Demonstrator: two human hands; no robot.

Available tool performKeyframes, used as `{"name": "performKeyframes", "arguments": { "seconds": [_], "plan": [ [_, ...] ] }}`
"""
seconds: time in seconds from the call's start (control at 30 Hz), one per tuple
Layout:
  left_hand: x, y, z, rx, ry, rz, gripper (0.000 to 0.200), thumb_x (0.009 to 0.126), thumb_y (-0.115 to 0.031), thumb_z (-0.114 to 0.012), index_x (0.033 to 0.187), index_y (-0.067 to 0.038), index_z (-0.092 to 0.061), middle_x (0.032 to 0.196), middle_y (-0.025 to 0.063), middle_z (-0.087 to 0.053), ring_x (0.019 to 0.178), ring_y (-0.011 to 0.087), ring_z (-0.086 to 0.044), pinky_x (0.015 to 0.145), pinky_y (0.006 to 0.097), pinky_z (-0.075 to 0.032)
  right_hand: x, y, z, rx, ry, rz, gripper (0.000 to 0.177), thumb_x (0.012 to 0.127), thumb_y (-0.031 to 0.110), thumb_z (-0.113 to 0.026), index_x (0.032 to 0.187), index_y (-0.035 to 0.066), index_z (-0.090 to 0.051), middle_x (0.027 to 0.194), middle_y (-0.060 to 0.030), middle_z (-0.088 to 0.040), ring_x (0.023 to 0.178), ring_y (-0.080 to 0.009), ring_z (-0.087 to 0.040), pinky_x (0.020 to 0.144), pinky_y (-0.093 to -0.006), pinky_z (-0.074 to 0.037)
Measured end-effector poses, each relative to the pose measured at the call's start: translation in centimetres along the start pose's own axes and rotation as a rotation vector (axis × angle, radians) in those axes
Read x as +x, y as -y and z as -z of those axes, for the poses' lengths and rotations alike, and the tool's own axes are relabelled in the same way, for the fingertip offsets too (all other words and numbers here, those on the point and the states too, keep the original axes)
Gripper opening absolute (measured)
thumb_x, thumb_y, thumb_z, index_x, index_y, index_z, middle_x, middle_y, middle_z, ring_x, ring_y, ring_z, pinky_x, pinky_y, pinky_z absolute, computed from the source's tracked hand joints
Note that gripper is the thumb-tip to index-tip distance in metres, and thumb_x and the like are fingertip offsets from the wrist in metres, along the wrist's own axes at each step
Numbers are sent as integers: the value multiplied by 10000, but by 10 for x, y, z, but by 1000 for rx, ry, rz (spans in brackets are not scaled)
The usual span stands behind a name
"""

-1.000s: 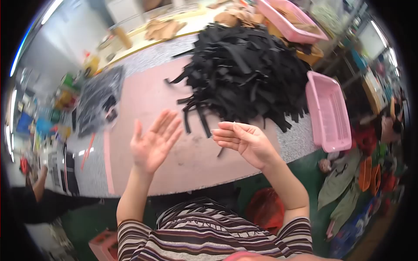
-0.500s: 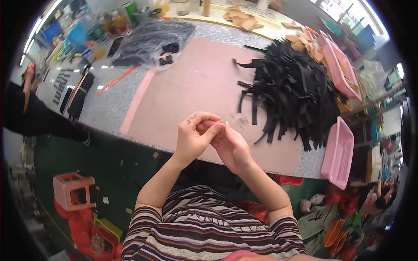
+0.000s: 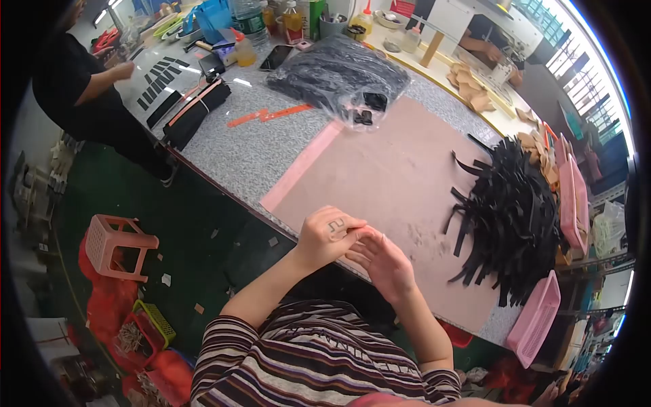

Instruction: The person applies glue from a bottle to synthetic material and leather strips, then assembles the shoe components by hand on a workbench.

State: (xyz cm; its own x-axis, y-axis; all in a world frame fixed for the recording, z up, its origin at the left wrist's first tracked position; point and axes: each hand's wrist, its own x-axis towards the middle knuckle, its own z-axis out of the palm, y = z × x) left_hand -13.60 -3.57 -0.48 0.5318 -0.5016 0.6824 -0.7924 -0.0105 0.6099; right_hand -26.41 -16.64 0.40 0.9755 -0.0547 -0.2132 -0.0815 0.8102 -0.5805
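Observation:
My left hand and my right hand meet at the fingertips above the near edge of the pink mat. The left fingers are curled and pinched against the right fingertips; anything between them is too small to make out. My right palm is turned inward, with its fingers bent toward the left hand. To the right of both hands lies a large heap of black strips on the mat.
A plastic bag of black pieces lies at the mat's back edge. Orange strips, a phone and bottles are farther left. Pink baskets stand at right. A co-worker stands at left; another's hands are at a machine.
The view has turned left, so the table and heap appear farther right and lower, and more of the standing co-worker shows. My hands remain together at the fingertips.

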Motion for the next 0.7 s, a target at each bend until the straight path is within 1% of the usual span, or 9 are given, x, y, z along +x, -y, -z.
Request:
{"name": "performKeyframes", "arguments": {
  "seconds": [0.1,0.17,0.23,0.3,0.37,0.4,0.5,0.6,0.7],
  "plan": [
    [-5,47,22,101,-39,258,114,771,-58,-780,878,-68,-741,783,91,-714,670,223,-673,639,331,-511,1,-4,-2,-159,-148,19,472,1039,243,-434,1410,-47,-397,1326,-215,-557,1173,-306,-587,1046,-428,-435],
    [9,102,47,67,-12,501,90,854,-93,-706,921,-40,-735,780,118,-706,699,267,-682,680,346,-531,-6,-5,8,-326,-285,147,405,1033,197,-454,1357,-46,-467,1208,-197,-620,1090,-274,-626,1002,-403,-469],
    [37,161,73,241,-65,472,175,897,-163,-659,972,-19,-725,895,158,-705,809,312,-684,762,368,-538,-19,-6,32,-497,-384,260,365,1030,180,-457,1319,-35,-516,1106,-159,-657,1022,-236,-638,987,-384,-471],
    [64,227,86,365,-122,358,209,856,-261,-702,932,-70,-741,1013,204,-667,978,368,-628,863,455,-488,-32,-8,48,-670,-534,334,311,1023,138,-481,1273,-29,-560,1034,-127,-669,949,-191,-645,915,-344,-502],
    [89,259,91,561,-3,369,233,848,-252,-717,972,-55,-732,1102,217,-654,945,333,-650,841,411,-507,-36,-17,59,-795,-616,415,276,1015,104,-500,1243,-24,-587,980,-101,-670,900,-157,-641,864,-312,-517],
    [97,265,92,658,61,374,249,844,-248,-724,992,-47,-727,1147,224,-648,928,316,-660,830,389,-517,-37,-24,64,-831,-630,454,266,1010,91,-508,1236,-23,-591,962,-91,-665,887,-145,-635,848,-299,-517],
    [110,265,88,670,232,463,258,799,-244,-767,948,-39,-717,1120,202,-649,961,322,-642,832,396,-509,-36,-35,67,-907,-662,533,244,994,47,-524,1214,-32,-594,933,-82,-657,870,-128,-625,822,-273,-517],
    [104,259,92,352,407,703,254,768,-238,-794,890,-34,-703,1091,161,-636,1037,329,-599,881,406,-484,-33,-39,66,-954,-683,565,243,990,38,-525,1212,-36,-592,926,-81,-652,842,-123,-621,801,-270,-525],
    [87,254,121,308,412,775,314,769,-248,-796,992,-60,-680,1041,137,-626,1083,348,-573,918,457,-460,-30,-39,65,-952,-666,574,242,988,31,-527,1211,-34,-592,915,-79,-653,835,-124,-623,779,-268,-529]
  ]
}}
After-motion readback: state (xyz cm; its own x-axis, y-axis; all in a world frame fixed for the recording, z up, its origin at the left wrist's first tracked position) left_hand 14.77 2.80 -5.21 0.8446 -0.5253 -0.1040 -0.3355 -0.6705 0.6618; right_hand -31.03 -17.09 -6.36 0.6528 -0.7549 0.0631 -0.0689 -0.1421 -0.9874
